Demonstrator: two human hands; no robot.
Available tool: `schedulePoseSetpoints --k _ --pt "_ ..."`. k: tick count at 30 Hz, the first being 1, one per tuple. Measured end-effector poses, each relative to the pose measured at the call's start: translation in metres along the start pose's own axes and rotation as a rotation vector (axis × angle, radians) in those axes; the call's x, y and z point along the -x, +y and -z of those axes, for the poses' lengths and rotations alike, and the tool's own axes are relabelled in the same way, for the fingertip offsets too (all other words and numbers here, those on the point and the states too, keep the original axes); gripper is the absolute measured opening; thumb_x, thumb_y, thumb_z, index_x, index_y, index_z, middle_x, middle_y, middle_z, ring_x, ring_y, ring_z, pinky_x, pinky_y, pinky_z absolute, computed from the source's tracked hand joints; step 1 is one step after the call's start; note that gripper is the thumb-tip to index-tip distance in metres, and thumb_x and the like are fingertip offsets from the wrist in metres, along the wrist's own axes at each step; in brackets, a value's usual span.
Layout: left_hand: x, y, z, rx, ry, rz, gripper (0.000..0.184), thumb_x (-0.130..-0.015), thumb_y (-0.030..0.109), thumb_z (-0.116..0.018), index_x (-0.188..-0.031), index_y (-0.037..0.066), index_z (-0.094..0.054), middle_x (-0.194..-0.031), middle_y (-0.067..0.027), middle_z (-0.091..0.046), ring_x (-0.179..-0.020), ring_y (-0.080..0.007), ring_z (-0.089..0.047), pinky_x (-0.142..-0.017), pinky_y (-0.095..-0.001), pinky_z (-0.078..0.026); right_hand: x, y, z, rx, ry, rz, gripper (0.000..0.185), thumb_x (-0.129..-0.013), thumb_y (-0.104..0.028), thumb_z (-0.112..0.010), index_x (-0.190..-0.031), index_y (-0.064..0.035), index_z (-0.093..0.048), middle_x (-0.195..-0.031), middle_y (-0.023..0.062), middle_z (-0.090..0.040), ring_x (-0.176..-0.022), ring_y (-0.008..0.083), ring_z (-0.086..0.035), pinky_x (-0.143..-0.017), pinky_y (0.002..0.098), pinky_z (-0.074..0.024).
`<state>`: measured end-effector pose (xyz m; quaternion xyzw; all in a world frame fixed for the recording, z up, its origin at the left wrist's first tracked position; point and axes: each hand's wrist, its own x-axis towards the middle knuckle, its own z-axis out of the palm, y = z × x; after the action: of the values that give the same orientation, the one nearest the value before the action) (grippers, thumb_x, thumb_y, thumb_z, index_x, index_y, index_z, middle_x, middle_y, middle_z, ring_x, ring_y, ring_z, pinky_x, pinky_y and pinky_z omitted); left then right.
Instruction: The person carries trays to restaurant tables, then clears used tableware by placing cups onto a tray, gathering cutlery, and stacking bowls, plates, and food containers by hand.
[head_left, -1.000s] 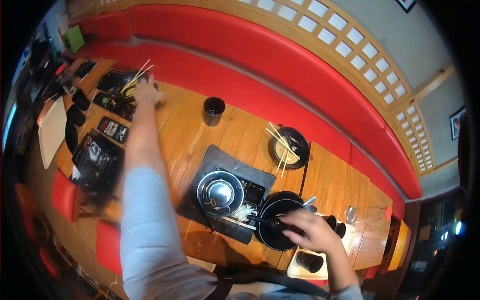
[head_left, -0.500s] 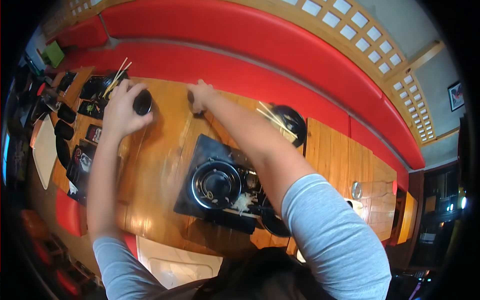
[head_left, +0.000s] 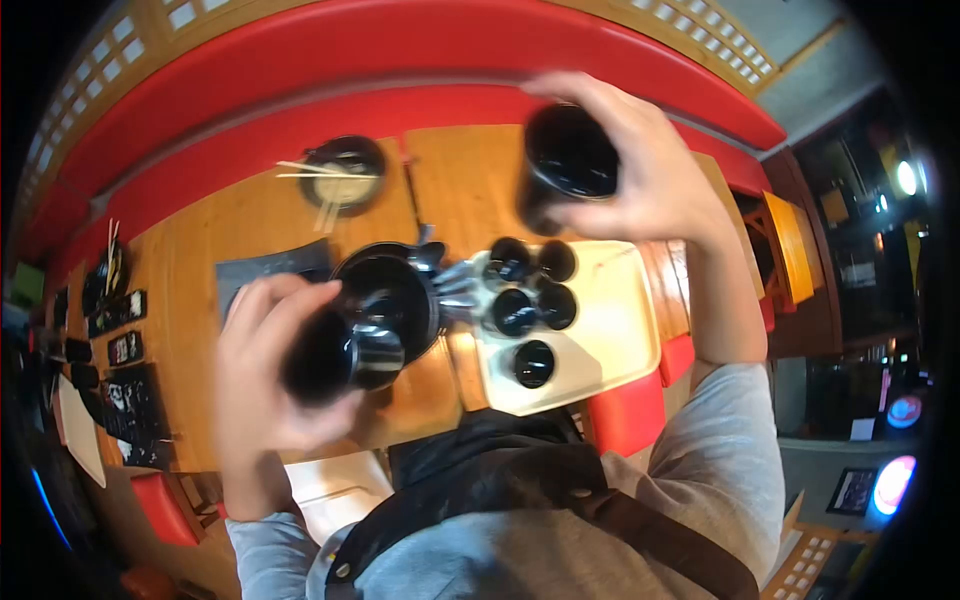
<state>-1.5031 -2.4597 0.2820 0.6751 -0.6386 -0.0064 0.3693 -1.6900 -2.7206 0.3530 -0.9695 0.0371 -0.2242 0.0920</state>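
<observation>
My left hand (head_left: 262, 365), blurred by motion, is closed around a black cup (head_left: 318, 358) at the left of the head view. A shiny rim shows at the cup's right side. Raised at the upper right, my right hand (head_left: 650, 165) grips another black cup (head_left: 575, 150), its dark mouth turned partly toward me. Below that cup lies a cream tray (head_left: 625, 310) with several black cups on its left part. Between my hands sits a large black bowl (head_left: 372, 275), partly covered by my left hand's cup.
A black bowl with chopsticks (head_left: 340, 172) stands at the back of the wooden table (head_left: 215, 215). Several dark dishes (head_left: 135, 400) are at the far left. A red bench (head_left: 400, 50) runs behind the table. Another pale tray (head_left: 345, 490) lies low, near my body.
My view has swung to the right, bringing the tray of cups in sight. My right hand has come up from the table's far edge with a cup; my left hand still holds its cup.
</observation>
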Motion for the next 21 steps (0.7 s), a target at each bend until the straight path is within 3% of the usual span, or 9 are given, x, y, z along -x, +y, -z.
schedulePoseSetpoints --k 5,11,17,19,21 --pt "-0.070 0.096 -0.116 0.024 -0.133 -0.130 0.062 -0.047 0.025 -0.069 -0.104 0.004 -0.057 -0.092 -0.0145 -0.051 -0.089 -0.0310 -0.052 -0.077 -0.0359 -0.042 0.179 0.049 0.066 0.099 -0.116 -0.382 0.059 -0.050 -0.023 -0.069 -0.105 -0.0093 -0.053 -0.091 0.0121 -0.058 -0.089 0.0307 -0.056 -0.077 0.0383 -0.0451" --pt "-0.133 0.134 -0.289 -0.008 -0.500 -0.106 0.058 -0.054 0.028 -0.070 -0.106 0.005 -0.056 -0.098 -0.0166 -0.051 -0.097 -0.0334 -0.050 -0.084 -0.0383 -0.042 0.319 0.130 0.001 -0.030 -0.290 -0.843 0.066 -0.047 -0.026 -0.075 -0.107 -0.0057 -0.055 -0.095 0.0148 -0.061 -0.092 0.0301 -0.057 -0.081 0.0370 -0.0456" --pt "-0.178 0.122 -0.421 -0.124 -0.615 -0.126 0.065 -0.050 0.026 -0.073 -0.109 0.005 -0.054 -0.103 -0.0163 -0.050 -0.100 -0.0354 -0.048 -0.085 -0.0390 -0.043 0.366 0.172 -0.084 0.031 -0.029 -0.881 0.066 -0.049 -0.030 -0.074 -0.109 -0.0091 -0.054 -0.095 0.0181 -0.057 -0.090 0.0335 -0.056 -0.077 0.0399 -0.0470" --pt "-0.185 0.117 -0.449 -0.159 -0.593 -0.166 0.069 -0.048 0.027 -0.074 -0.111 0.006 -0.054 -0.105 -0.0163 -0.050 -0.103 -0.0350 -0.047 -0.086 -0.0390 -0.043 0.369 0.184 -0.097 -0.043 0.221 -0.880 0.066 -0.052 -0.027 -0.073 -0.112 -0.0091 -0.051 -0.099 0.0173 -0.055 -0.094 0.0328 -0.054 -0.079 0.0402 -0.0463" --pt "-0.188 0.124 -0.453 -0.209 -0.618 -0.151 0.073 -0.046 0.027 -0.076 -0.113 0.008 -0.053 -0.108 -0.0159 -0.049 -0.105 -0.0342 -0.045 -0.088 -0.0388 -0.043 0.367 0.195 -0.101 -0.070 0.253 -0.845 0.064 -0.055 -0.022 -0.072 -0.113 -0.0083 -0.050 -0.104 0.0162 -0.053 -0.097 0.0325 -0.052 -0.082 0.0390 -0.0451"
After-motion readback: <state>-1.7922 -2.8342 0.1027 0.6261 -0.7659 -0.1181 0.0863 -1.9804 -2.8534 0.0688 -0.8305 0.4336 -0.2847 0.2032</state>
